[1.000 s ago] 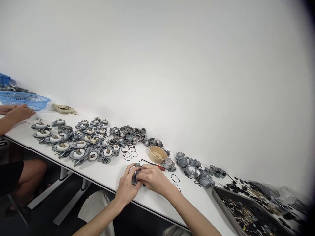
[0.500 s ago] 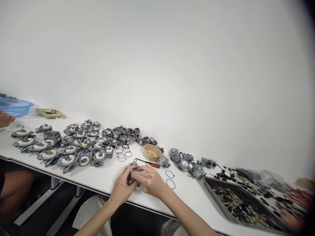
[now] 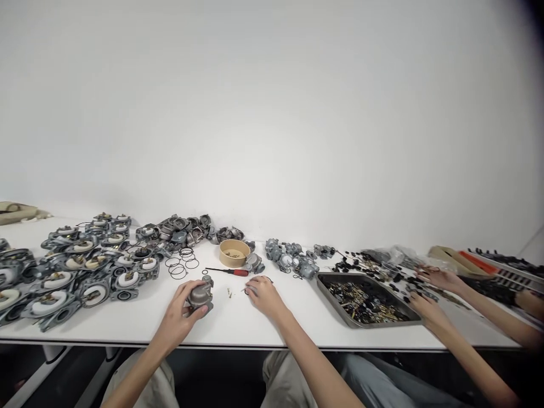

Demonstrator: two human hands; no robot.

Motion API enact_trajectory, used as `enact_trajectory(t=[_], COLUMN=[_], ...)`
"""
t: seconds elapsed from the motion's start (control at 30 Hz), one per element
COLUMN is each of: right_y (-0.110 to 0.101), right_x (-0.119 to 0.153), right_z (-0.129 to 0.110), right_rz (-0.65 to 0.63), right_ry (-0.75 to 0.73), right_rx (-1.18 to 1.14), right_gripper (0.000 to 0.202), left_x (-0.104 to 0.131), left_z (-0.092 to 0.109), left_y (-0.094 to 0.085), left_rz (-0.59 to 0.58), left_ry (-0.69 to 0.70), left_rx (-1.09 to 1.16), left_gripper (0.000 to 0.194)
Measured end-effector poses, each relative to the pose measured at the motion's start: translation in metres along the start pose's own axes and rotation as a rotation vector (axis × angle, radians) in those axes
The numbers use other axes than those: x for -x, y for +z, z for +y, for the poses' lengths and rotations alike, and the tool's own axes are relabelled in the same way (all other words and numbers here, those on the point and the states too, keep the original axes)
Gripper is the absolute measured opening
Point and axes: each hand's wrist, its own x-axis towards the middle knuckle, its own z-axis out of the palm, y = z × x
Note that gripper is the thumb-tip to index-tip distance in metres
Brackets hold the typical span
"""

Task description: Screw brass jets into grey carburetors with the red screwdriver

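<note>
My left hand [image 3: 181,311] is closed around a grey metal carburetor [image 3: 199,295], held upright just over the near part of the table. To its right, a few small brass-coloured screws [image 3: 230,293] lie on the white tabletop. My right hand [image 3: 264,294] rests low by them, thumb and fingers pinched together. Something tiny may be between its fingertips, too small to name. Behind the hands lie a red-handled screwdriver [image 3: 233,272] and a round tan bowl [image 3: 234,253] with small parts inside. Another carburetor [image 3: 254,263] sits against the bowl.
Many open carburetors with white floats [image 3: 57,280] cover the left side. Thin black rubber rings [image 3: 182,263] lie in front of a pile of metal bowls [image 3: 182,229]. Rightward are closed carburetors [image 3: 293,258], a metal tray [image 3: 355,324] of brass parts, and a co-worker's hands [image 3: 429,306].
My hands have come apart: the left keeps the carburetor and has moved left, the right has drawn away to the table by the screws. The view has turned right.
</note>
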Motion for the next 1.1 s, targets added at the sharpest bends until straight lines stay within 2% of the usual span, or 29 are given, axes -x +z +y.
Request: enact_trajectory(t=[0.1, 0.2, 0.3, 0.43, 0.57, 0.7, 0.8, 0.9, 0.97, 1.1], right_y=[0.008, 0.009, 0.004, -0.005, -0.006, 0.004, 0.012, 0.014, 0.014, 0.007], right_x=[0.003, 0.003, 0.003, 0.001, -0.014, -0.046, -0.064, -0.067, -0.063, -0.055], right_z=[0.000, 0.000, 0.011, 0.029, 0.023, 0.000, -0.009, -0.008, -0.005, -0.002], right_rz=[-0.027, -0.013, 0.034, 0.080, 0.041, -0.002, -0.010, -0.010, 0.025, 0.135], right_ry=[0.072, 0.121, 0.203, 0.295, 0.189, -0.006, -0.051, -0.076, -0.068, 0.005], right_rx=[0.008, 0.014, 0.028, 0.045, 0.023, 0.198, 0.277, 0.269, 0.208, -0.154], right_gripper=[0.020, 0.023, 0.028, 0.033, 0.030, 0.025, 0.018, 0.013, 0.013, 0.019], left_x=[-0.002, -0.003, -0.004, -0.005, -0.003, -0.001, 0.000, 0.001, 0.002, 0.002], left_z=[0.003, 0.007, 0.004, -0.003, -0.003, 0.001, 0.000, 0.000, 0.001, 0.008], left_y=[-0.005, -0.008, -0.009, -0.012, -0.014, -0.014, -0.015, -0.015, -0.015, -0.012], left_rz=[-0.023, -0.020, -0.019, -0.038, -0.050, -0.089, -0.096, -0.096, -0.106, -0.099], left_ry=[-0.036, -0.042, -0.052, -0.067, -0.057, -0.051, -0.073, -0.097, -0.113, -0.186], left_rx=[0.092, 0.058, 0.032, 0.117, 0.161, 0.197, 0.237, 0.282, 0.297, 0.258], left_gripper=[0.048, 0.047, 0.047, 0.050, 0.052, 0.049, 0.053, 0.059, 0.061, 0.068])
